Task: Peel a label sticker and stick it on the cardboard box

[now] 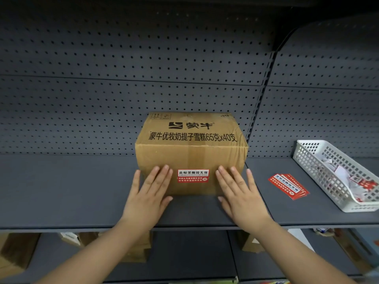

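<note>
A brown cardboard box (191, 148) with black printed characters stands on the dark grey shelf (71, 187). A red and white label sticker (193, 176) is stuck flat on its front face, low and near the middle. My left hand (148, 193) lies flat with fingers spread against the front face, just left of the sticker. My right hand (239, 191) lies flat the same way, just right of it. Neither hand holds anything. A small stack of red label sheets (288, 186) lies on the shelf to the right of the box.
A white perforated plastic basket (320, 171) with peeled backing scraps sits at the far right of the shelf. A perforated grey back panel (123, 89) rises behind the box. Cardboard boxes (12, 255) stand on the lower shelf.
</note>
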Motion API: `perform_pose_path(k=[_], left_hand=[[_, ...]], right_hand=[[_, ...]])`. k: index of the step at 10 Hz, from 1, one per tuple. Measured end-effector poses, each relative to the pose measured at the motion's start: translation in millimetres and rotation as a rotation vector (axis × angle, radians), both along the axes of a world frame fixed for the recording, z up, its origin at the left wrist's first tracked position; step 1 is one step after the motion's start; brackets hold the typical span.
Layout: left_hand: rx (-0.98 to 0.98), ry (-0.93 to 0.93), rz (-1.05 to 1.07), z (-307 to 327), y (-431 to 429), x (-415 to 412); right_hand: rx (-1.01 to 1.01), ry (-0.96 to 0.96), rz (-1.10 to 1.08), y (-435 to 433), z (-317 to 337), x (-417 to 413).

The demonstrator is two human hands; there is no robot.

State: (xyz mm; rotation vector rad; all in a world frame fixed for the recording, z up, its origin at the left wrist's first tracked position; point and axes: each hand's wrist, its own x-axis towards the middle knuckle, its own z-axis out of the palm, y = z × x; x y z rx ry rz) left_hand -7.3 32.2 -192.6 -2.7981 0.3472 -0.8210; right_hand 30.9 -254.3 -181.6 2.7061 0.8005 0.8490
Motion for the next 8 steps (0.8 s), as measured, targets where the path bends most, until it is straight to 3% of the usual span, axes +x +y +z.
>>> perform_pose_path(k=[1,3,6,7,8], left_hand=[[0.080,0.022,-0.078,3.3,-23.4,4.8],[0.200,0.112,-0.064,2.4,-19.8,16.1],[0.180,0.260,-0.068,11.4,10.4,-12.0],[-0.021,0.289,-0.106,26.3,2.0,-29.3],[-0.552,0.292,-0.085,46.4,4.6,-40.5]], right_hand=[[-0.102,0.013,0.109,27.5,-3.0,-4.0],[-0.240,0.052,0.085,23.1,-4.6,9.4],[-0.248,0.149,0.062,-22.0,10.8,-2.5],[-0.091,0.286,0.209,-24.4,27.2,-25.6],[0.280,0.273,0.452,-40.4,73.4,-60.2]])
